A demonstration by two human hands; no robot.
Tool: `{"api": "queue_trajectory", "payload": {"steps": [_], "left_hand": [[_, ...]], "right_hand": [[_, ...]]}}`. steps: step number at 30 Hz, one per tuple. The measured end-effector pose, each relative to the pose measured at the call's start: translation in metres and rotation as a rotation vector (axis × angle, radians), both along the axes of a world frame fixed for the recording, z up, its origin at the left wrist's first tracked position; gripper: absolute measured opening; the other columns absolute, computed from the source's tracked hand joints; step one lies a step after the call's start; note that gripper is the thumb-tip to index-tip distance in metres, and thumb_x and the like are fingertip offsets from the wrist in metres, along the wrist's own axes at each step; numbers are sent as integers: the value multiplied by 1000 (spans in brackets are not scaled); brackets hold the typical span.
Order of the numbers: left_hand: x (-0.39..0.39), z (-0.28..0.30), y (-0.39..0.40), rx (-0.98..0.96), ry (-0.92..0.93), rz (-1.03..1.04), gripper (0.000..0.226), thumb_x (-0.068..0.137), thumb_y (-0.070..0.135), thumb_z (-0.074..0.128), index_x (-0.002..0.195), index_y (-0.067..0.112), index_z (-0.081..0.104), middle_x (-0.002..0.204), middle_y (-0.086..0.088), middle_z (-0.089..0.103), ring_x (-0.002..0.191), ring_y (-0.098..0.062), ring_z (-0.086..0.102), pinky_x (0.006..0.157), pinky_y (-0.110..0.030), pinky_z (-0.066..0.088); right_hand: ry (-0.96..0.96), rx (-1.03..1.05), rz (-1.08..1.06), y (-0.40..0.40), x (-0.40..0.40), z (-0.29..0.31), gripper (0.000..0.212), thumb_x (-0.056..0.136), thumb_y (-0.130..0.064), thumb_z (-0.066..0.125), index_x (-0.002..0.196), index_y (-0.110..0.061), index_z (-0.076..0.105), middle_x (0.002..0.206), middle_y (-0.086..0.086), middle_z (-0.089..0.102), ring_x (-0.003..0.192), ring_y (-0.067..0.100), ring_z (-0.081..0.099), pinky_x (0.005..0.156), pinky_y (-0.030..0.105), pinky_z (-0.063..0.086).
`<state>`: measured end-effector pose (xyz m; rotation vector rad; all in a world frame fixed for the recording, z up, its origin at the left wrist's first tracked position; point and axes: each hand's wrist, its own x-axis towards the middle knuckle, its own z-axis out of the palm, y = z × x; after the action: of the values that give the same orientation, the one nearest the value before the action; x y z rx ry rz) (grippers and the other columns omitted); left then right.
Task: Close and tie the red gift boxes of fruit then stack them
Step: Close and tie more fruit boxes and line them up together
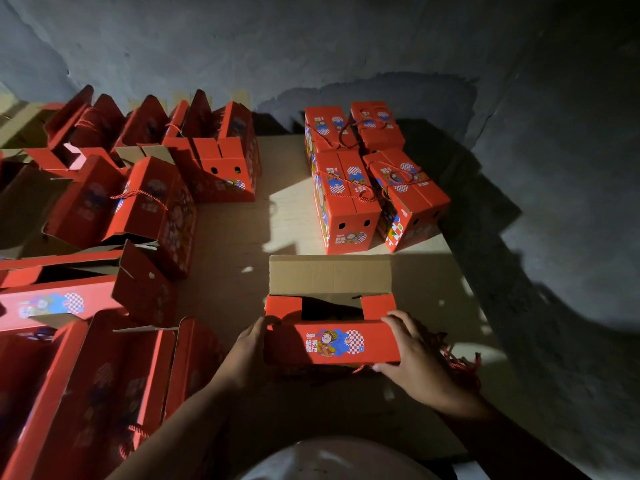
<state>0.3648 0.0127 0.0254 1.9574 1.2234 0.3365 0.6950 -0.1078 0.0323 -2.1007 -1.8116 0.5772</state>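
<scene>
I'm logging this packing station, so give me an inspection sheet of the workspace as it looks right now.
Surface: cardboard sheet on the floor.
Job's things: box in hand, near flap folded, far flap up; four tied boxes at the back right.
Clutter: open boxes crowd the left side.
Hands: left hand and right hand grip the box ends.
Cables: red cord beside the right hand.
Surroundings: rough grey wall, dim light.

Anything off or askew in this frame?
Nothing damaged. The tied boxes at back right sit slightly crooked to each other, and red cord lies tangled beside the open box under the right hand.
</scene>
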Motion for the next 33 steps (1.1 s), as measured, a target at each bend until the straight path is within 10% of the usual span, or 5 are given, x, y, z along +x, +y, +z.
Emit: {"api": "queue_trajectory", "payload": {"steps": [11,26,33], "left_hand": [[3,14,-5,30,-59,24,84,53,56,75,130,36,48,109,37,45,107,29,44,80,5,36],[0,10,-5,27,25,-13,99,62,64,69,149,25,42,139,15,46,127,-11,45,106,-31,42],[7,11,-1,30,-34,130,25,97,39,65,118,25,65,110,13,63,104,-7,61,85,-20,47]], "right_hand": [[-7,-52,23,5,1,6,87,78,-48,85,147,-25,37,157,-11,19,130,-3,22,108,18,24],[55,-102,42,3,4,3,94,88,-46,77,160,-20,23,168,-12,7,146,4,23,111,10,20],[84,-113,75,5,3,3,91,89,-45,75,159,-18,22,169,-11,-1,149,6,20,114,17,26]]}}
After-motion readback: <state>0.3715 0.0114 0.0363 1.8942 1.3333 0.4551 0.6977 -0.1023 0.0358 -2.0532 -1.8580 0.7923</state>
